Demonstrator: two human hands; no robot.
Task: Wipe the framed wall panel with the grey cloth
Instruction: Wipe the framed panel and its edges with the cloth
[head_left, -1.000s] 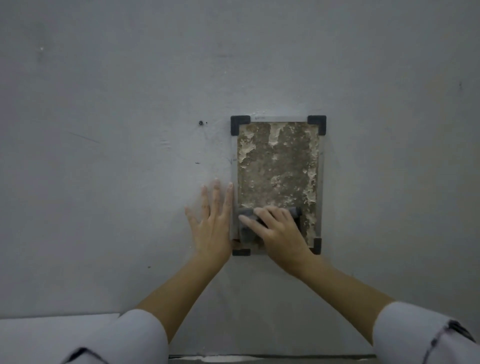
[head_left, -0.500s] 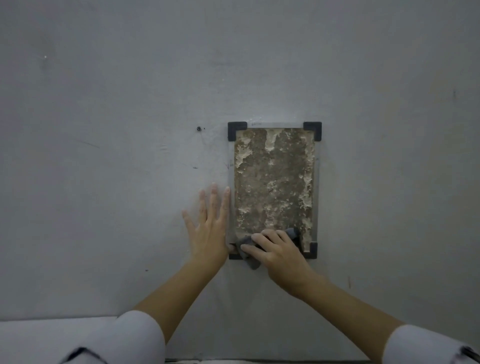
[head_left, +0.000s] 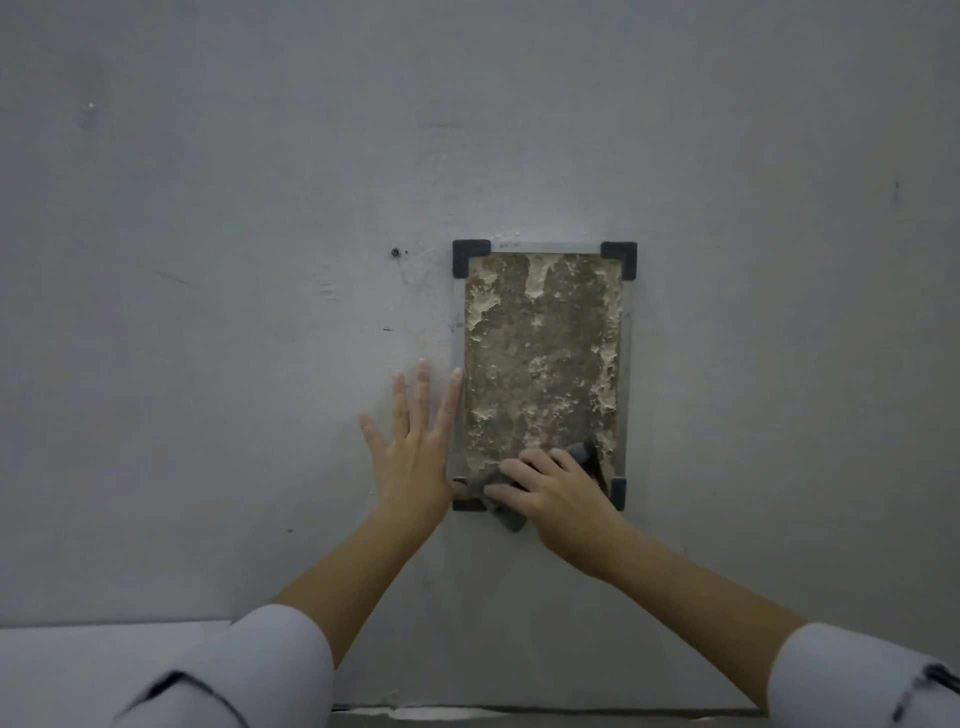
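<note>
Now both arms reach forward from pale sleeves, forearms bare, to a grey wall (head_left: 260, 364). One left hand (head_left: 413, 457) lies flat and open against the wall, palm down, its fingers spread and pointing up; the finger nearest the panel runs along the panel's left edge, touching or just beside it. Nothing is in that hand.

One right hand (head_left: 558, 499) sits just to the right of the left one, the two nearly touching near the panel's lower left corner. Its fingers are curled down and pressing a grey cloth (head_left: 506, 512) against the lower part of the panel. The cloth shows on three sides of this hand: a fold beyond the fingertips to the left, a corner hanging below the panel's bottom edge, and a darker bit sticking out above the knuckles to the right. The wrist angles down and to the right.

One framed panel (head_left: 543, 358) is fixed upright on the wall, rising above both hands. Its face is brown and rough, with pale patches. Four dark corner brackets hold it: two in full view at the top, one partly seen right of the right hand, one partly hidden under the cloth and the left palm's edge.

One small dark hole (head_left: 395, 252) marks the wall above the left hand.
</note>
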